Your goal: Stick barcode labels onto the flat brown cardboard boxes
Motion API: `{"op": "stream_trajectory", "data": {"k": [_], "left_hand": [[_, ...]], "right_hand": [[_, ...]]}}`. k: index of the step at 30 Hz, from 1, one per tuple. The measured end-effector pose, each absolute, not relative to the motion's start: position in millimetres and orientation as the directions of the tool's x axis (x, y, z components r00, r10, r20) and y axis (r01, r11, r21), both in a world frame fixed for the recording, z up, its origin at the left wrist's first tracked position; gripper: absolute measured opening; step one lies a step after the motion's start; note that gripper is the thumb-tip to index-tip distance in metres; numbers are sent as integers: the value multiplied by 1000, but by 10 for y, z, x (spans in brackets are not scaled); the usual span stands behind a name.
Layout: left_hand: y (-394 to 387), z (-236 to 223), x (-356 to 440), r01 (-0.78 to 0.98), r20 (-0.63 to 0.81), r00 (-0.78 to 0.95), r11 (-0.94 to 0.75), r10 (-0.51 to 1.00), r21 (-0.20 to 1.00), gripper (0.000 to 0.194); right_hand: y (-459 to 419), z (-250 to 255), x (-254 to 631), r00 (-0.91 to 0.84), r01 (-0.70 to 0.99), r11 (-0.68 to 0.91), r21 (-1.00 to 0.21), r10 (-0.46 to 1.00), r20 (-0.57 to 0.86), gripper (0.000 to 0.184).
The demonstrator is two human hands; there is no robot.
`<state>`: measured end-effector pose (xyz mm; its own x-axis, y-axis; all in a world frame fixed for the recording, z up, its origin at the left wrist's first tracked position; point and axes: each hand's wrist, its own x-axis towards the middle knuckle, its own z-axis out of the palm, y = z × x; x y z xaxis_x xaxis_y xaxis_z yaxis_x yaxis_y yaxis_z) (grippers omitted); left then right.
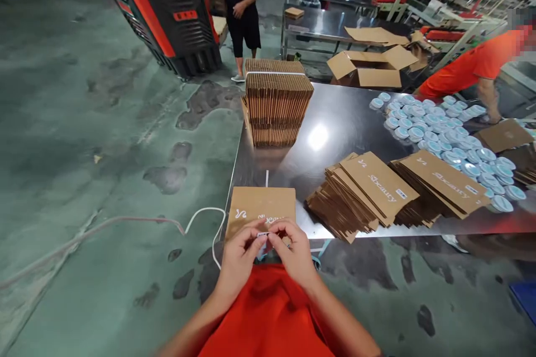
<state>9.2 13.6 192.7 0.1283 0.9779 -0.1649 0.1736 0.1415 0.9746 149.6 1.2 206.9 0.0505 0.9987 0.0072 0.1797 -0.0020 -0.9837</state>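
Observation:
My left hand [242, 248] and my right hand [295, 246] meet at the front edge of the metal table, thumbs and forefingers pinched together. Between their fingertips is a small white strip [263, 234], too small to identify surely. Just beyond and partly under my hands lies a flat brown cardboard box [263, 199] with white print, its near part hidden. To the right, a fanned pile of flat printed boxes [372, 187] rests on the table, some bearing a small white label. Another such pile [444, 181] overlaps it farther right.
A strapped stack of folded cardboard [276, 100] stands on the metal table [330, 122]. Many blue-white round packs [444, 128] spread at right, beside a co-worker in orange [469, 67]. Another person [243, 5] stands beyond. An open carton [368, 67] sits behind; a white cable [205, 210] hangs left.

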Motion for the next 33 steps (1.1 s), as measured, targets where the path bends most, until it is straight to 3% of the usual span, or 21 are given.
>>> {"op": "stream_trajectory", "data": {"k": [3,6,8,14,20,26,33], "left_hand": [[128,1953,122,228,-175,147,139,973,964,25],[129,1952,147,272,-192,141,148,971,951,25],[138,1931,153,292,-202,146,152,969,944,26],[174,1849,163,321,-240,144,184,960,929,35],[217,1672,132,315,-319,131,266,939,911,36],[311,1167,79,169,-455,91,437,886,884,44],[324,1121,92,18,-533,79,534,842,846,49]], "right_hand": [[-1,1991,1488,104,155,-63,-986,993,-47,10],[1,1881,1485,139,19,-152,-988,979,-148,26],[8,1843,1487,137,-23,-180,-983,974,-182,26],[56,1896,1534,179,143,-64,-988,983,-37,15],[438,1556,1907,444,217,-177,-960,894,-64,19],[731,1171,2061,378,317,-313,-895,907,-183,21],[711,1095,1983,438,393,-312,-865,891,-122,21]]}}
